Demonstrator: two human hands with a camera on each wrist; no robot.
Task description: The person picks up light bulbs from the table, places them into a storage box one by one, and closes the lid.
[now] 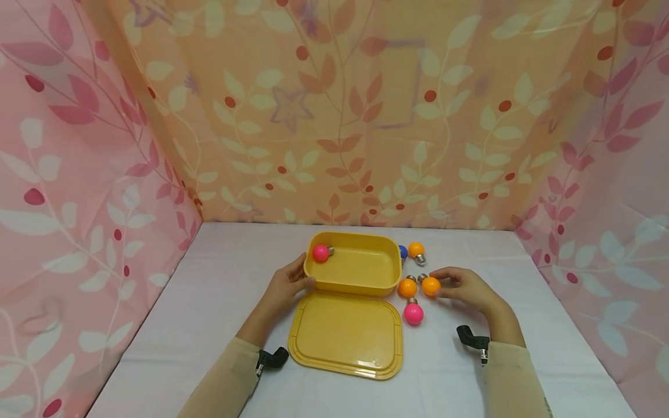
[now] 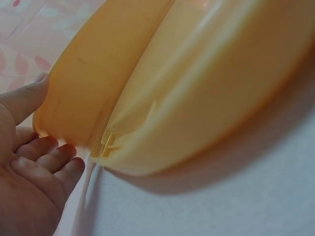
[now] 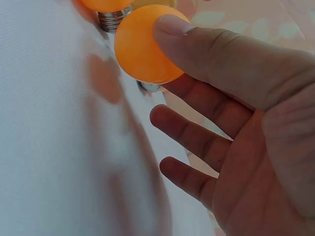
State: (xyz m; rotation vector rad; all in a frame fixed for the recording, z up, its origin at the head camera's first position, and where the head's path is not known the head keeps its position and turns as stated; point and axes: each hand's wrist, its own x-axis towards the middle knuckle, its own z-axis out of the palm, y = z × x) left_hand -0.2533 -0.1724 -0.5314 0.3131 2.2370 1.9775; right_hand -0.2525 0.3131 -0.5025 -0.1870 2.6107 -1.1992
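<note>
A yellow plastic box [image 1: 360, 271] stands uncovered, with one pink light bulb [image 1: 320, 253] lying at its left end. My left hand [image 1: 284, 284] holds the box by that end, thumb [image 2: 29, 101] on one side and fingers bent at its edge. To the right of the box, my right hand [image 1: 467, 288] pinches an orange light bulb [image 3: 142, 46] between thumb and index finger; its other fingers are spread apart. Beside that bulb lie another orange bulb [image 1: 407, 288] and a pink bulb [image 1: 413, 314].
In front of the box a yellow lid [image 1: 347, 337] lies flat on the white tabletop [image 1: 209, 325]. Near the box's back right corner are a blue bulb [image 1: 403, 252], partly hidden, and an orange bulb [image 1: 416, 249]. Patterned cloth [image 1: 334, 116] hangs behind and on both sides.
</note>
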